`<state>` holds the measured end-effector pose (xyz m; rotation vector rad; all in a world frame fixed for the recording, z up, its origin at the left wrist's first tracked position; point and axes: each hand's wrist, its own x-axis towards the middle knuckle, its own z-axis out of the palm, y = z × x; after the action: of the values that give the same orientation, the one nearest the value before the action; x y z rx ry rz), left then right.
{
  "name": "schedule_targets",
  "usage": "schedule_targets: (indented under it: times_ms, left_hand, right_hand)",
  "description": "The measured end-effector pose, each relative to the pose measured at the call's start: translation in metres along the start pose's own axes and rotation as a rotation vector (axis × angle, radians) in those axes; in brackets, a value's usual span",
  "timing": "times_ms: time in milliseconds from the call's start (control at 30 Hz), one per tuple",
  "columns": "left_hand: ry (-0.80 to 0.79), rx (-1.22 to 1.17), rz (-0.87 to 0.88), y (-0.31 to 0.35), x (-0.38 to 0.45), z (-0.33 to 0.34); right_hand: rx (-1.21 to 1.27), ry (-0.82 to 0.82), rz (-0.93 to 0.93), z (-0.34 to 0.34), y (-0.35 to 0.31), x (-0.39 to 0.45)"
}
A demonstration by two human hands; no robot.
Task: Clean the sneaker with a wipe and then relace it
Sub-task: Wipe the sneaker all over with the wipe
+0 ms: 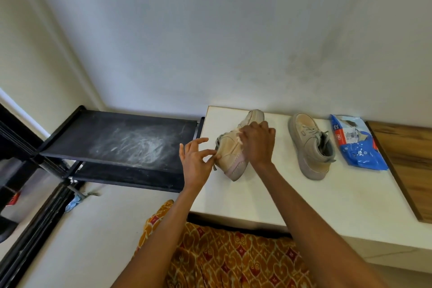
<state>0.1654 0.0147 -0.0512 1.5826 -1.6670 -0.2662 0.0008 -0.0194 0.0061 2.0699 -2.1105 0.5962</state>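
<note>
A beige sneaker [231, 149] lies tipped on its side on the white tabletop [268, 194], sole toward the right. My right hand [257, 142] is curled over its upper and presses a white wipe [238, 139] against the side; only a scrap of the wipe shows. At the heel end, my left hand [197, 159] pinches the shoe's collar between thumb and forefinger, its other fingers spread. A second beige sneaker [311, 145], laced, stands upright to the right.
A blue wipes packet [357, 145], torn open, lies right of the second sneaker beside a wooden panel [409, 166]. A dusty black shoe rack [121, 145] stands left of the table. The wall rises right behind the table.
</note>
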Motion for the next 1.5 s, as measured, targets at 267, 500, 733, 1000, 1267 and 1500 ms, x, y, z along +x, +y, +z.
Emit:
schedule_targets:
  times_ms: [267,500,733,1000,1267,1500]
  left_hand:
    - [0.017,-0.025,0.073,0.012,0.002,0.000]
    - [-0.018,-0.004,0.112,0.014,0.003,-0.002]
    - [-0.046,0.026,0.164,0.027,0.004,0.000]
    - [-0.079,-0.079,0.049,0.013,0.006,-0.005]
    - [-0.053,-0.070,-0.019,0.010,0.007,-0.004]
    - [-0.032,-0.061,-0.016,0.006,0.006,-0.002]
  right_hand:
    - [0.249,0.222,-0.162,0.016,-0.002,-0.045]
    - [0.199,0.213,-0.117,0.020,0.033,-0.016]
    - [0.155,0.004,0.119,0.006,0.030,0.003]
    - [0.193,0.201,-0.265,0.001,-0.010,-0.062]
    - [0.029,0.117,0.050,0.010,0.031,-0.005]
    - [0.115,0.165,-0.089,0.024,0.019,-0.040]
